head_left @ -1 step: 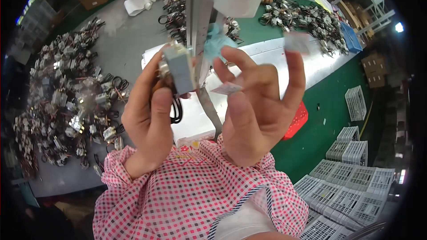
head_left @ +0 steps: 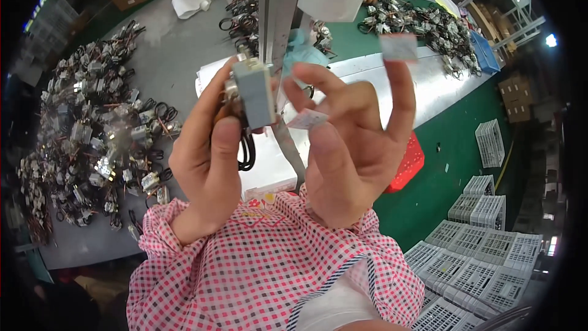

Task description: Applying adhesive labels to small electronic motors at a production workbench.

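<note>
My left hand (head_left: pixel 207 162) is closed around a small grey box-shaped electrical part (head_left: pixel 256 99) with metal fittings on its side. A looped black cable (head_left: pixel 247 153) hangs below the part. To the right of it, my right hand (head_left: pixel 358 153) has a small pale printed label (head_left: pixel 308 119) at the thumb tip, close to the bent fingers. A second label (head_left: pixel 399 48) clings to the tip of a raised finger on the same hand. The printed label is apart from the grey part.
Heaps of similar cabled parts (head_left: pixel 92 129) cover the left of the grey table (head_left: pixel 168 49); another pile (head_left: pixel 422 21) lies far right. A metal post (head_left: pixel 275 18) rises ahead. A white box (head_left: pixel 269 175) is below my hands. A red basket (head_left: pixel 409 162) and grey crates (head_left: pixel 484 251) stand on the right.
The grey part has shifted slightly right in the view. My right hand and its labels have moved a little left, and the raised fingertip's label is slightly higher.
</note>
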`<state>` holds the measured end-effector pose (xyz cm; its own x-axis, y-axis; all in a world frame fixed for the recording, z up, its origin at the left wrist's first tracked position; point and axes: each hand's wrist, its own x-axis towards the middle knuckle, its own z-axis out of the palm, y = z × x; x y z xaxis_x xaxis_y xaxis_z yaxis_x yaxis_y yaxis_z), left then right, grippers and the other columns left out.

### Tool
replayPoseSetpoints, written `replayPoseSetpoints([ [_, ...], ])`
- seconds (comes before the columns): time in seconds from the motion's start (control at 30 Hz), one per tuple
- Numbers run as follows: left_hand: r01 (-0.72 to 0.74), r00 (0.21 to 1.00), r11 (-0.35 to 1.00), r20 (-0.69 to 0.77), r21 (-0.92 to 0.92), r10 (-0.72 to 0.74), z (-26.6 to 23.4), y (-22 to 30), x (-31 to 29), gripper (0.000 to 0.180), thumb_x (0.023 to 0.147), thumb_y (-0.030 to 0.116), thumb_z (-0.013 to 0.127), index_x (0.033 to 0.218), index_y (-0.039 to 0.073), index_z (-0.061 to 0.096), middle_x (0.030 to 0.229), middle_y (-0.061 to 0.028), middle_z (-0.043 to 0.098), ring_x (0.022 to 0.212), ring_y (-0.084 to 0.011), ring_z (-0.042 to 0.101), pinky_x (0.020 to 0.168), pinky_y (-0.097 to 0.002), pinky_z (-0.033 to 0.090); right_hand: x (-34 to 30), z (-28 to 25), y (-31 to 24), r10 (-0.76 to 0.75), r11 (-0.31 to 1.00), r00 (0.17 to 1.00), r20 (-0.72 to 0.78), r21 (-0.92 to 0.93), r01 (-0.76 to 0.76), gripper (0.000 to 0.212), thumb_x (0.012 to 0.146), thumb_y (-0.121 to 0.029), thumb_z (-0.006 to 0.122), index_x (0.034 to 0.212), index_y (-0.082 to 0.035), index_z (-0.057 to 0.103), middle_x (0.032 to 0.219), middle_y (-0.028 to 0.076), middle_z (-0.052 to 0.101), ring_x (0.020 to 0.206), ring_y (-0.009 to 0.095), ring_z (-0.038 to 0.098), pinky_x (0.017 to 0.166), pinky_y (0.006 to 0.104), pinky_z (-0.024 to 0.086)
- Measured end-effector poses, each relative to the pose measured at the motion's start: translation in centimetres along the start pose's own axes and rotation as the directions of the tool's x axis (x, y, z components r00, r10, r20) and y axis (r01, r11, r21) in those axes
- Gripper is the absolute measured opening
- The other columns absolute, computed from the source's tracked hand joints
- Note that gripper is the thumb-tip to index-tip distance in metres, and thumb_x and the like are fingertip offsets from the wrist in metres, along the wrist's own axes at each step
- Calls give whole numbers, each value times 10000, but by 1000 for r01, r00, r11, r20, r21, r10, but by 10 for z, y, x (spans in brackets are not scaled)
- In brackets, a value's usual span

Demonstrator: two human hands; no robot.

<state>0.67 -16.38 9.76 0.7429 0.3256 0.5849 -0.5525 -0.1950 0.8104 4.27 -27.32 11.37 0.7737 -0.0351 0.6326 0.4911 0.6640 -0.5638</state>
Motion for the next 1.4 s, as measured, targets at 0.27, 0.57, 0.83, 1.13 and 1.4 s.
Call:
replayPoseSetpoints([
  [0.27, -20, 999, 975, 40, 221, 12, -3, 0, 1, 346, 906, 130, 484, 1227, 0, 495, 810, -70, 622, 663, -60, 529, 594, -182, 421, 6, 0, 6, 100, 995, 995, 9, -17, -100, 678, 766, 86, 546, 1329, 33, 172, 830, 120, 529, 1049, 365, 511, 865, 439, 460],
  [0.57, -41, 998, 985, 48, 168, 34, -7, -5, 9, 310, 878, 79, 514, 1175, -6, 542, 804, -111, 644, 677, -84, 568, 606, -204, 443, 7, -6, 8, 201, 976, 979, 28, -92, -198, 720, 723, 96, 593, 1312, 16, 186, 799, 88, 533, 1039, 294, 519, 856, 361, 461],
  [0.83, 27, 991, 949, 114, 313, -66, -11, 9, 13, 319, 853, 63, 543, 1166, 6, 553, 783, -128, 642, 641, -118, 587, 592, -223, 454, 8, -5, 7, 222, 971, 973, 60, -108, -214, 753, 696, 134, 587, 1310, -8, 175, 819, 72, 534, 1049, 243, 510, 877, 329, 451],
  [1.13, 14, 993, 948, 108, 318, -51, -9, 7, 12, 321, 847, 54, 550, 1165, 8, 555, 817, -131, 646, 666, -131, 598, 608, -232, 458, 9, -7, 8, 235, 965, 970, 65, -136, -225, 724, 706, 126, 580, 1298, -10, 187, 827, 71, 527, 1056, 243, 505, 884, 323, 448],
  [1.4, 16, 994, 952, 97, 306, -47, -10, 5, 13, 314, 854, 69, 547, 1161, 7, 558, 807, -129, 644, 667, -133, 599, 608, -234, 459, 10, -5, 9, 229, 966, 971, 70, -141, -218, 718, 709, 128, 572, 1294, -9, 180, 823, 64, 514, 1053, 239, 507, 886, 325, 448],
])
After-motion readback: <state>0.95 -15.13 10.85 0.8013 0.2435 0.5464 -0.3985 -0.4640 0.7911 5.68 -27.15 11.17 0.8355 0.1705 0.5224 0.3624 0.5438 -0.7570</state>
